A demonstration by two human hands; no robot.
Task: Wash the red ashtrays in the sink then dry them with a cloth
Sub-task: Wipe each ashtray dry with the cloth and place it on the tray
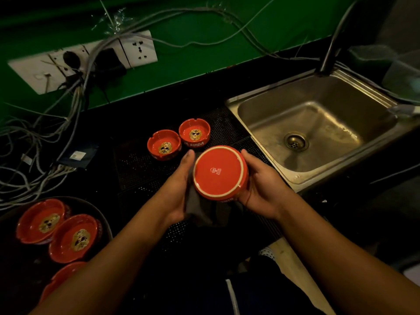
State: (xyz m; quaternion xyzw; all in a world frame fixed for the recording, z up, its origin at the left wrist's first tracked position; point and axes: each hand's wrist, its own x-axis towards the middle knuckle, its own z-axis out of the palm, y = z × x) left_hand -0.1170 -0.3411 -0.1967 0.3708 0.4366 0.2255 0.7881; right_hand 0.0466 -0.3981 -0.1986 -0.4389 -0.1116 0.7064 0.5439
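Fingers [245, 197] of right hand [261, 185] curled round the held ashtray [219, 172], thumb on its far edge, firm grip. Left hand [179, 189] fingers mostly straight, pressing a dark grey cloth [200, 208] against the ashtray's left side; cloth hangs below both hands. Left thumb hidden.

Held ashtray is above the black mesh mat [141, 169], just left of the sink [318, 114], off the counter [102, 133]. It is turned over: flat base faces the camera, open mouth faces away and down. Round, so no long axis; its central axis tilts up toward the viewer. Base is red with a pale unglazed ring and a small white logo in the middle, too small to read. White lettering on its lower side, unreadable.

Far-left ashtray [164, 144] and far-right ashtray [194, 133] sit upright on the mat, touching, each with a gold lion face in sunglasses. Far-right one's side shows "IMBA". Three more ashtrays [75, 237] lie mouth-up on a dark tray [106, 226], same emblem.
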